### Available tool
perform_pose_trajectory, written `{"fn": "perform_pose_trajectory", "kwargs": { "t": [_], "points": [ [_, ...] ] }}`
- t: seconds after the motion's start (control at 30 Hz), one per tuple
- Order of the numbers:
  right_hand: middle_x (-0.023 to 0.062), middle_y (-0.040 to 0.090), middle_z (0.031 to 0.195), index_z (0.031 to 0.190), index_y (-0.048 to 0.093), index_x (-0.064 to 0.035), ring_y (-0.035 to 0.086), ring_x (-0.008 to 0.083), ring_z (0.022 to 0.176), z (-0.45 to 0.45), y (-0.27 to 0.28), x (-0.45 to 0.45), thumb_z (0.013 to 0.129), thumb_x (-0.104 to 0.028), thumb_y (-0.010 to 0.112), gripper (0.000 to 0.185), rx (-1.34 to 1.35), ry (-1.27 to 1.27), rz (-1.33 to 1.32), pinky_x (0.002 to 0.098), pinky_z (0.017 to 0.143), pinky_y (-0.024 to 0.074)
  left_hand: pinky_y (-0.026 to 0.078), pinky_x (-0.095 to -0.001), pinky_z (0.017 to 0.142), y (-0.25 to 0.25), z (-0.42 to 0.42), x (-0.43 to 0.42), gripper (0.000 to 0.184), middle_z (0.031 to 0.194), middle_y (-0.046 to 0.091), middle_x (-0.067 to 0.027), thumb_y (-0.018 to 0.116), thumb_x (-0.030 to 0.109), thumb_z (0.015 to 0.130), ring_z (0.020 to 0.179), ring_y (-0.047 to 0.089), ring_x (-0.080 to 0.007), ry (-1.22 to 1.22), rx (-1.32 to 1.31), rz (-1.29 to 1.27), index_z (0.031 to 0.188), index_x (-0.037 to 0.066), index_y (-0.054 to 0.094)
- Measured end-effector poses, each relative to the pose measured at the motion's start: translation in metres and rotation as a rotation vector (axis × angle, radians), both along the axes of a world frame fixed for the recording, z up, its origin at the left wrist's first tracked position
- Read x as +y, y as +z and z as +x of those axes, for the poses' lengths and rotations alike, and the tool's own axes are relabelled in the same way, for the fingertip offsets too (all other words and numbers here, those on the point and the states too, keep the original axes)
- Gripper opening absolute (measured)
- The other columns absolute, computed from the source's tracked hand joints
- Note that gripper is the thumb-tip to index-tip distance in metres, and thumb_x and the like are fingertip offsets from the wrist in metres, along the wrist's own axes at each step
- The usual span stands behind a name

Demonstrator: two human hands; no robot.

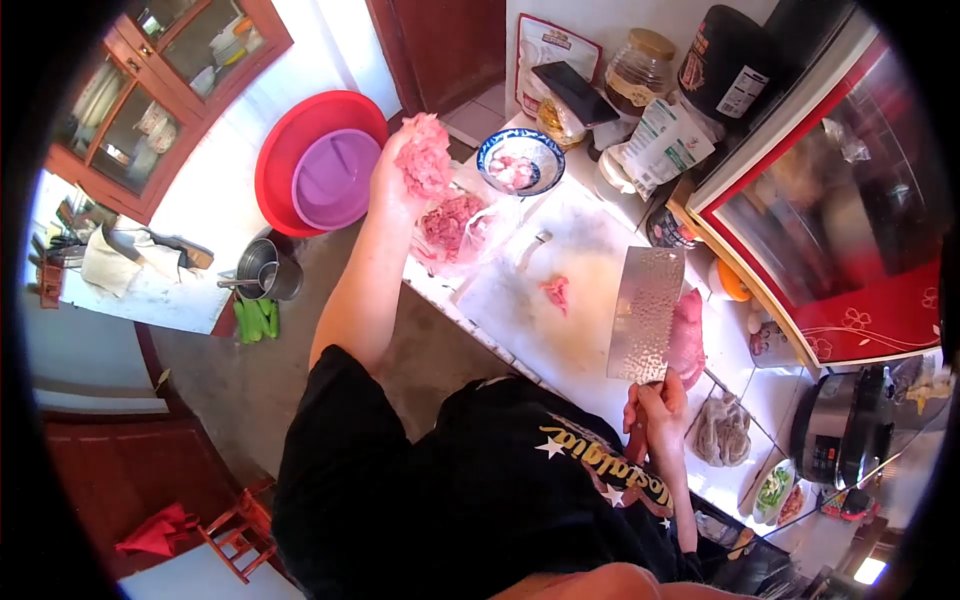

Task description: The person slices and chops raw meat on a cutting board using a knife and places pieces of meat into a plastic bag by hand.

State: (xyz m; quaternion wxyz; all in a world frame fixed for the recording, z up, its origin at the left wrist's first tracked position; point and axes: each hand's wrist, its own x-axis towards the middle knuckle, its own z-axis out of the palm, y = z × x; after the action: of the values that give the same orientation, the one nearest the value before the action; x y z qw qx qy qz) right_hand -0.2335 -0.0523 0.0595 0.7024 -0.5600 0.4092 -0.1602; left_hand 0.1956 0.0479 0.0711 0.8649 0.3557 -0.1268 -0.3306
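My left hand (391, 176) is raised beyond the counter's left end, closed around a handful of cut raw meat (425, 157). Below it, a clear plastic bag (487, 232) lies open with more cut meat (452, 226) inside. My right hand (657, 408) grips the handle of a cleaver (643, 312), whose hammered blade is over the right side of the white cutting board (520, 325). Beside the blade is a larger slab of raw meat (688, 340), partly hidden by it. A small scrap of meat (556, 293) sits mid-board.
A blue-patterned bowl (545, 178) with pale pink pieces stands behind the board. Jars (640, 72) and packets line the back. A red cabinet (850, 310) and rice cooker (835, 420) are at right. Red and purple basins (335, 180) stand at left.
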Motion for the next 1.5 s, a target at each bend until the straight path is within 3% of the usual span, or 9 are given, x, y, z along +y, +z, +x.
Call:
{"fn": "perform_pose_trajectory", "kwargs": {
  "t": [0.17, 0.2, 0.67, 0.73, 0.87, 1.07, 1.3, 1.4, 1.5],
  "points": [
    [0.0091, 0.053, 0.067, 0.091, 0.045, -0.0007, 0.051, 0.0133, 0.047, 0.009, 0.015, 0.003, 0.087, -0.005, 0.046, 0.006, 0.047, 0.024, 0.016, 0.0234, 0.040, 0.0425, 0.047, -0.0367, 0.066, -0.161, 0.021, 0.001, 0.020, 0.077, 0.063, -0.0109, 0.060, 0.025, 0.085, 0.073, 0.061, -0.0271, 0.471, -1.159, 0.754, 0.087, 0.005, 0.064],
    [0.0093, 0.053, 0.067, 0.090, 0.044, -0.0003, 0.051, 0.0134, 0.047, 0.010, 0.017, 0.003, 0.087, -0.005, 0.047, 0.006, 0.077, 0.040, 0.025, 0.0233, 0.040, 0.0423, 0.046, -0.0400, 0.075, -0.130, 0.002, 0.005, 0.021, 0.085, 0.063, -0.0138, 0.062, 0.024, 0.081, 0.084, 0.059, -0.0332, 0.550, -1.317, 0.958, 0.086, 0.003, 0.064],
    [0.0073, 0.054, 0.068, 0.094, 0.045, -0.0013, 0.052, 0.0128, 0.049, 0.010, 0.008, 0.003, 0.089, -0.007, 0.048, 0.008, 0.064, 0.080, 0.004, 0.0237, 0.042, 0.0433, 0.046, -0.0389, 0.082, -0.121, -0.016, -0.012, 0.028, 0.103, 0.060, -0.0062, 0.063, 0.029, 0.077, 0.100, 0.056, -0.0282, 0.327, -1.788, 1.113, 0.099, 0.012, 0.060],
    [0.0070, 0.053, 0.068, 0.096, 0.046, -0.0010, 0.052, 0.0126, 0.048, 0.001, 0.002, 0.003, 0.089, -0.007, 0.047, 0.010, 0.031, 0.074, -0.015, 0.0233, 0.042, 0.0430, 0.046, -0.0421, 0.080, -0.091, -0.021, -0.008, 0.029, 0.104, 0.059, -0.0058, 0.059, 0.033, 0.081, 0.097, 0.057, -0.0285, -0.033, -1.571, 1.139, 0.103, 0.014, 0.058],
    [0.0068, 0.053, 0.067, 0.095, 0.045, -0.0008, 0.052, 0.0125, 0.048, -0.006, 0.000, 0.002, 0.088, -0.007, 0.047, 0.009, 0.012, 0.031, -0.016, 0.0232, 0.042, 0.0429, 0.048, -0.0437, 0.074, -0.050, -0.036, -0.010, 0.026, 0.098, 0.060, -0.0095, 0.060, 0.026, 0.082, 0.087, 0.060, -0.0314, 0.290, -1.694, 1.024, 0.104, 0.012, 0.058],
    [0.0073, 0.054, 0.070, 0.095, 0.045, -0.0020, 0.052, 0.0130, 0.049, 0.002, 0.007, 0.007, 0.087, -0.006, 0.048, 0.010, 0.020, 0.002, 0.055, 0.0246, 0.042, 0.0434, 0.048, -0.0454, 0.068, -0.078, -0.158, -0.038, 0.020, 0.099, 0.054, -0.0136, 0.061, 0.016, 0.075, 0.081, 0.061, -0.0331, -0.430, -1.784, 0.910, 0.094, 0.014, 0.057],
    [0.0058, 0.053, 0.068, 0.099, 0.046, -0.0032, 0.052, 0.0127, 0.049, -0.005, -0.006, 0.009, 0.087, -0.007, 0.049, 0.014, -0.024, 0.011, 0.060, 0.0250, 0.041, 0.0436, 0.046, -0.0452, 0.065, -0.104, -0.154, -0.034, 0.012, 0.088, 0.053, -0.0124, 0.058, 0.009, 0.076, 0.075, 0.058, -0.0323, -0.280, -1.694, 0.719, 0.086, 0.008, 0.054],
    [0.0068, 0.054, 0.064, 0.092, 0.044, -0.0030, 0.052, 0.0142, 0.046, -0.011, -0.011, 0.006, 0.085, -0.006, 0.052, 0.011, -0.011, 0.022, 0.042, 0.0259, 0.040, 0.0427, 0.046, -0.0387, 0.065, -0.027, -0.131, -0.024, 0.009, 0.076, 0.054, -0.0098, 0.054, 0.002, 0.081, 0.073, 0.057, -0.0244, 0.283, -1.646, 0.549, 0.089, 0.007, 0.055],
    [0.0077, 0.054, 0.060, 0.085, 0.043, -0.0028, 0.052, 0.0157, 0.044, -0.010, -0.018, 0.003, 0.084, -0.006, 0.056, 0.013, -0.025, 0.024, 0.055, 0.0267, 0.039, 0.0418, 0.048, -0.0307, 0.069, -0.042, -0.058, -0.010, 0.010, 0.083, 0.059, -0.0071, 0.058, 0.003, 0.083, 0.078, 0.059, -0.0179, 0.244, -0.877, 0.525, 0.092, 0.005, 0.058]
  ]
}}
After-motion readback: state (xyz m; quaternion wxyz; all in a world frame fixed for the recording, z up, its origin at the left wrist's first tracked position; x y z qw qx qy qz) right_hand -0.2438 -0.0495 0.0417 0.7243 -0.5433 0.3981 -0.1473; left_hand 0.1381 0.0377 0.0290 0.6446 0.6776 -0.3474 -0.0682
